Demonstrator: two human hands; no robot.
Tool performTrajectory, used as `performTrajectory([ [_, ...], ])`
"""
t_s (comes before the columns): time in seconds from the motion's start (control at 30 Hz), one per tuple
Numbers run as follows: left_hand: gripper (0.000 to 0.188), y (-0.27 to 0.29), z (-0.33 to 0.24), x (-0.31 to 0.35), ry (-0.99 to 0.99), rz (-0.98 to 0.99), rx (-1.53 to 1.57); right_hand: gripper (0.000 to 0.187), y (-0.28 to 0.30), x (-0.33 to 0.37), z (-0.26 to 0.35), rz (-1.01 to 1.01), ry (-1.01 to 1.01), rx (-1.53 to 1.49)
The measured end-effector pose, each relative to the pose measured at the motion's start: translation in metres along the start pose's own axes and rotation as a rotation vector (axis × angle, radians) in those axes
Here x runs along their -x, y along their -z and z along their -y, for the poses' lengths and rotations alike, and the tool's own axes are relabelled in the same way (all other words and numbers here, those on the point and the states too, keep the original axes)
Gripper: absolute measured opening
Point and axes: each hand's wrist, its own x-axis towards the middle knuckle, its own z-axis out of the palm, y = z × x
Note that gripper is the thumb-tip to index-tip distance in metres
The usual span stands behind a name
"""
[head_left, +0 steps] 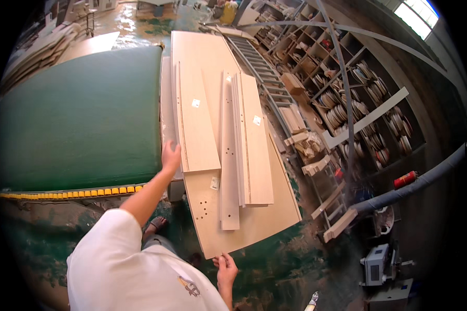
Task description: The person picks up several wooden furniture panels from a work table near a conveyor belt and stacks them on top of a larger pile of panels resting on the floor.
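Observation:
A large pale wooden panel (259, 228) lies lengthwise in front of me, with drilled holes near its close end. On top of it rest a shorter panel (194, 129) with a white label, a narrow drilled strip (229, 192), and several stacked panels (257, 160) on the right. My left hand (171, 156) is at the left edge of the shorter panel, thumb and fingers apart. With curled fingers, my right hand (226, 269) grips the near edge of the large panel close to its left corner; the fingertips are partly hidden.
A wide green conveyor belt (83, 119) with a yellow roller edge (88, 193) stands on the left. A metal roller track (262, 72) runs along the right, beside shelves (342, 88) of edging rolls. A grey hose (420, 176) crosses at the right.

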Motion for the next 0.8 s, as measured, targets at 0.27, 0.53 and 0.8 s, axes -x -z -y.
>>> performTrajectory([
  [0.27, 0.025, 0.22, -0.199, 0.205, -0.02, 0.799, 0.616, 0.024, 0.057, -0.029, -0.006, 0.182, -0.119, -0.072],
  [0.53, 0.044, 0.314, -0.314, 0.289, -0.794, 1.312, 1.004, 0.02, 0.006, -0.115, 0.043, 0.251, -0.088, -0.163],
  [0.8, 0.041, 0.346, -0.265, 0.285, -0.616, 1.209, 1.378, 0.065, -0.012, -0.207, 0.069, -0.051, -0.137, -0.407],
])
